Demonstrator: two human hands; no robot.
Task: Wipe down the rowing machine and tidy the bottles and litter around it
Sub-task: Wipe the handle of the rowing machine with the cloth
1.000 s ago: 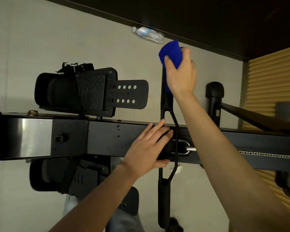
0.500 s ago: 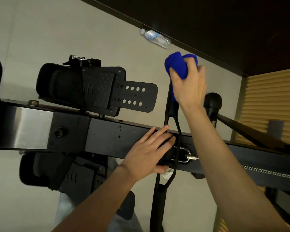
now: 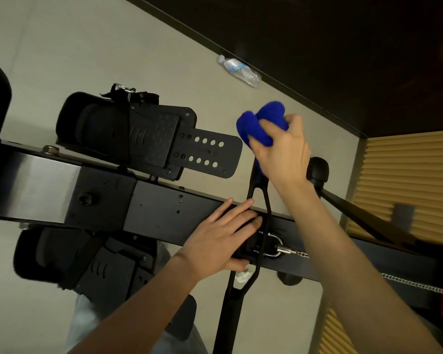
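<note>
My right hand (image 3: 283, 146) squeezes the blue cloth (image 3: 260, 122) around the far end of the rower's handle (image 3: 260, 198); my left hand (image 3: 219, 238) lies flat, fingers together, on the rail (image 3: 159, 208). Left to do: the bottle (image 3: 241, 70) on the far floor and the crumpled paper (image 3: 242, 275) under the rail.

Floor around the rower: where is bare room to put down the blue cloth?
Bare floor lies beyond the upper footrest, up to the bottle by the dark wall. Crowded: the rail, where the left hand rests, and the handle, which the right hand wipes with the cloth.
</note>
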